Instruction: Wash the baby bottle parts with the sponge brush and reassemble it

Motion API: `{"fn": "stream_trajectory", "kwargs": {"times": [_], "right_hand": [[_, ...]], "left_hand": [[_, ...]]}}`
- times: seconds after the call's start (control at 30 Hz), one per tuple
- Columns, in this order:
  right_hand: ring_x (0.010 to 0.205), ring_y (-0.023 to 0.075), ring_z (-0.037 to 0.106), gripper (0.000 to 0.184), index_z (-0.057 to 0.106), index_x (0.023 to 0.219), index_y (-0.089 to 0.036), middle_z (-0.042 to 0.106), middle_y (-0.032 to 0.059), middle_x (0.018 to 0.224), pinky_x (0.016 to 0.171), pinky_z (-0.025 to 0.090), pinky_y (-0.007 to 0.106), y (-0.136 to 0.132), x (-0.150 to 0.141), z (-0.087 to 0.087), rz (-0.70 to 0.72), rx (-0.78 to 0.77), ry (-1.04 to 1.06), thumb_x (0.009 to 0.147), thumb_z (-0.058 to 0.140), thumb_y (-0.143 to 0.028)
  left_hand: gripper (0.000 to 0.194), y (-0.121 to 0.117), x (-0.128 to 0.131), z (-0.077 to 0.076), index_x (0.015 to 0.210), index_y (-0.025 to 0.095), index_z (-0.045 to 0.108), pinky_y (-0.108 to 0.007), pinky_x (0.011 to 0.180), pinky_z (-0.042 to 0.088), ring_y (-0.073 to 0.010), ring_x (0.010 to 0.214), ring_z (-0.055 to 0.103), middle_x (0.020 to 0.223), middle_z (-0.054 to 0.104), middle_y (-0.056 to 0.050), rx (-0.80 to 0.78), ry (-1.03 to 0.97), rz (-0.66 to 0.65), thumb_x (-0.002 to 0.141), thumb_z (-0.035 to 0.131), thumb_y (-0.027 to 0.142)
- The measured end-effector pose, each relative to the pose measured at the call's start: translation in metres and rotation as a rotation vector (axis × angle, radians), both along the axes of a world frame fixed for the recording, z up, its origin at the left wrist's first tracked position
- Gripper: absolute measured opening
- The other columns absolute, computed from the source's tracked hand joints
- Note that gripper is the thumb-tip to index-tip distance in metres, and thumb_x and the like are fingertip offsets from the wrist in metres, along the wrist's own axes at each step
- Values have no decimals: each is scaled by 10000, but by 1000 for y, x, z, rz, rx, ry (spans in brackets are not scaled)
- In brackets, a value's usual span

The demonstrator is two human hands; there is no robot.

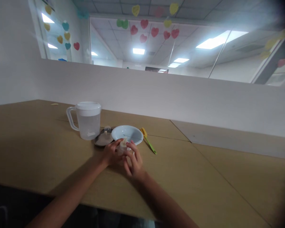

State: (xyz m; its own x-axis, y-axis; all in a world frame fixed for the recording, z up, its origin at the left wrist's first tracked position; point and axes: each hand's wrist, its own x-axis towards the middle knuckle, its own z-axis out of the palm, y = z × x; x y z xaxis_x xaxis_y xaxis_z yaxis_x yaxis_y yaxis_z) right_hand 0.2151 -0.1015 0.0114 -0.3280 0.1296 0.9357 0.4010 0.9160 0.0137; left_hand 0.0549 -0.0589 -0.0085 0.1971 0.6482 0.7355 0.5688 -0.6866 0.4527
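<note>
Between my two hands, low over the table, is a small translucent baby bottle (122,146) with a pale collar and a narrow tip. My left hand (112,154) is wrapped round its left side. From the right, the fingers of my right hand (134,160) curl against the bottle near its collar; my fingers cover much of its body. Just beyond them sits a pale blue bowl (139,139). Left of the bowl lies a dark-rimmed plate (98,143) with a whitish surface, and a small clear cap (107,129) stands at its far side.
A lidded translucent jug (89,123), partly filled, stands left of the plate, its handle to the left. Right of the bowl lies a brush (149,142) with a yellow head and green handle. The wooden table (192,180) meets a white wall (156,98) behind.
</note>
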Motion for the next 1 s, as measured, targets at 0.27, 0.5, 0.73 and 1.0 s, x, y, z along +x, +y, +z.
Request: {"fn": "stream_trajectory", "kwargs": {"times": [0.27, 0.5, 0.73, 1.0], "right_hand": [[1121, 241, 555, 314, 504, 1178, -186, 530, 158, 1210, 898, 516, 422, 2, 1, -5, -48, -128, 51, 868, 470, -146], [1064, 228, 584, 294, 543, 1140, -175, 570, 152, 1161, 849, 529, 361, -3, 3, -6, 10, -24, -59, 853, 487, -156], [1098, 233, 562, 292, 499, 1165, -197, 558, 128, 1162, 908, 497, 421, 7, -7, -5, -85, -192, 262, 875, 480, -181], [1144, 252, 544, 340, 467, 1208, -208, 554, 127, 1204, 929, 484, 440, 12, -4, -4, -19, -313, 307, 873, 507, -250]], "left_hand": [[592, -2, -1, -1, 1218, 181, 435, -293, 714, 530, -194, 819, 673, 968, 692, -75, -124, -100, -69, 739, 609, 483], [455, 5, -2, -8, 1139, 211, 508, -287, 744, 507, -196, 848, 662, 962, 692, -60, -135, -76, 13, 766, 564, 465], [500, -7, 2, 9, 1145, 185, 519, -280, 726, 521, -204, 855, 669, 1001, 694, -73, -115, -74, -68, 732, 625, 445], [708, -6, 3, 4, 1339, 173, 342, -281, 688, 527, -181, 775, 671, 981, 686, -77, -118, -141, -140, 745, 653, 403]]}}
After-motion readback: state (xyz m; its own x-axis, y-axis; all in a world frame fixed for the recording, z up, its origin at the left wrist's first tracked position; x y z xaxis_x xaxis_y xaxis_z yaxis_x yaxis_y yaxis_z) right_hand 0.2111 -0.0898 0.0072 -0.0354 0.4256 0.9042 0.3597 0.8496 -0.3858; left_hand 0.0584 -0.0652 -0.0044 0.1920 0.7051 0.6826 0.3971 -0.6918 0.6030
